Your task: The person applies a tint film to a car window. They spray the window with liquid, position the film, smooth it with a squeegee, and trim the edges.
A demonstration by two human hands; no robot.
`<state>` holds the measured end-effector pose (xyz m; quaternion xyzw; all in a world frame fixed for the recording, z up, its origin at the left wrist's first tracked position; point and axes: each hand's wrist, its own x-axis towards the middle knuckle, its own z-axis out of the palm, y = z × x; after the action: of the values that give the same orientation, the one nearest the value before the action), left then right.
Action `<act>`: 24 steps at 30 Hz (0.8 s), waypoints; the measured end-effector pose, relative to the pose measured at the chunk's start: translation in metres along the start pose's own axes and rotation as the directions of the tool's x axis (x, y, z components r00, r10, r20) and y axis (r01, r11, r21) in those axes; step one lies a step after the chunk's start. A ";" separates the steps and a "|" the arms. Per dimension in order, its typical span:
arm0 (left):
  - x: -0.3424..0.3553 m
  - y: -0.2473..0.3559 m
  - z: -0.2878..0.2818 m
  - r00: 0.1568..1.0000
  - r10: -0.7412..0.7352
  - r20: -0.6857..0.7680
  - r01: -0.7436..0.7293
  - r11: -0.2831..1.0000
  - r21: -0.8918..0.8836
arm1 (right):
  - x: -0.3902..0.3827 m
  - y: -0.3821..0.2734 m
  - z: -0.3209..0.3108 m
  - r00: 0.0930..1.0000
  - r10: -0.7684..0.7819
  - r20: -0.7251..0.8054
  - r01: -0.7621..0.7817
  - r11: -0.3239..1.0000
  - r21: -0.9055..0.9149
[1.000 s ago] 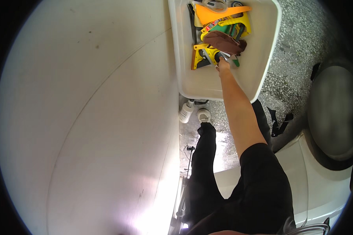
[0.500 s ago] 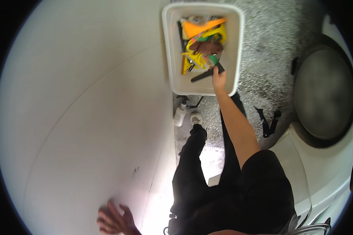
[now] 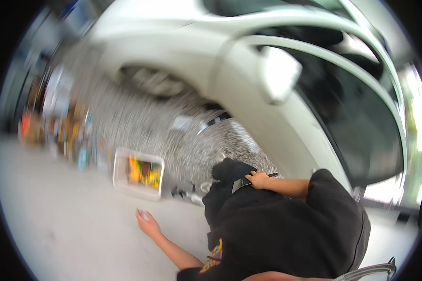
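Observation:
My right hand (image 3: 259, 180) is closed round a dark flat-bladed hand tool (image 3: 240, 184), whose black handle end sticks out behind the hand. The tool is in front of my dark trousers. My left hand (image 3: 147, 225) is held before the broad pale surface (image 3: 89, 220) on the left, its fingers slightly bent and apart, with nothing visible in them. Ahead of it is a white plastic bin (image 3: 136, 191) with yellow, orange and brown items inside. Motion blurs much of the view.
A white car (image 3: 239, 84) fills the far and right side, its side mirror (image 3: 281, 75) sticking out. A white spray bottle (image 3: 195, 199) is on the speckled floor (image 3: 169, 140) near my feet. Blurred boxes and bottles (image 3: 70, 136) stand far left.
My right hand has come out of the bin with the flat-bladed tool, back toward my body. My view has swung to the right, bringing more of the car in.

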<state>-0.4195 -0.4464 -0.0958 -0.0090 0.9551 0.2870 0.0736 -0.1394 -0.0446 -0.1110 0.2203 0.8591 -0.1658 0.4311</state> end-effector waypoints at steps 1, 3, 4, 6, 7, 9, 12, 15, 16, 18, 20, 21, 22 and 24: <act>-0.014 0.030 0.041 0.992 0.109 0.062 -0.096 0.979 -0.178 | -0.032 0.034 -0.002 0.995 0.102 0.017 -0.103 0.992 0.074; -0.007 0.009 0.120 0.841 0.422 0.340 -0.327 0.895 -0.302 | -0.041 0.016 0.114 0.966 0.236 0.103 -0.256 0.930 0.263; -0.022 0.044 0.141 0.709 0.560 0.429 -0.445 0.827 -0.344 | -0.044 0.031 0.133 0.961 0.265 0.072 -0.275 0.926 0.258; -0.081 0.126 0.172 0.365 0.671 0.646 -0.608 0.697 -0.381 | -0.091 0.072 0.174 0.924 0.382 -0.027 -0.339 0.849 0.405; -0.107 0.171 0.193 0.234 0.731 0.641 -0.665 0.602 -0.442 | -0.116 0.104 0.178 0.893 0.441 -0.089 -0.357 0.815 0.458; -0.136 0.216 0.210 -0.076 0.737 0.671 -0.726 0.421 -0.544 | -0.167 0.109 0.218 0.874 0.482 -0.069 -0.291 0.631 0.719; -0.221 0.293 0.244 -0.341 0.747 0.571 -0.724 0.179 -0.666 | -0.235 0.152 0.337 0.726 0.654 -0.215 -0.068 0.379 0.923; -0.319 0.353 0.252 -0.569 0.688 0.451 -0.630 -0.012 -0.777 | -0.308 0.161 0.429 0.442 0.852 0.281 0.185 -0.393 0.900; -0.356 0.365 0.248 -0.628 0.668 0.400 -0.598 -0.085 -0.797 | -0.327 0.162 0.473 0.340 0.873 0.349 0.243 -0.440 0.864; -0.424 0.399 0.248 -0.731 0.614 0.296 -0.497 -0.183 -0.848 | -0.351 0.191 0.529 0.046 0.879 0.475 0.368 -0.457 0.810; -0.487 0.423 0.245 -0.792 0.584 0.179 -0.418 -0.305 -0.856 | -0.385 0.262 0.541 0.009 0.906 0.424 0.601 -0.343 0.721; -0.513 0.431 0.236 -0.791 0.595 0.140 -0.397 -0.326 -0.858 | -0.411 0.298 0.507 -0.015 0.927 0.375 0.672 -0.268 0.690; -0.544 0.433 0.237 -0.791 0.607 0.074 -0.347 -0.346 -0.872 | -0.439 0.344 0.506 -0.077 0.962 0.263 0.638 -0.155 0.754; -0.592 0.428 0.240 -0.741 0.670 -0.049 -0.327 -0.423 -0.845 | -0.487 0.439 0.424 -0.160 0.978 -0.130 0.693 0.205 0.691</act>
<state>0.1728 0.0278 0.0266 0.8942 0.2092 0.3365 0.2083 0.6320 0.0116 0.0007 0.6455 0.4084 -0.2809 -0.5810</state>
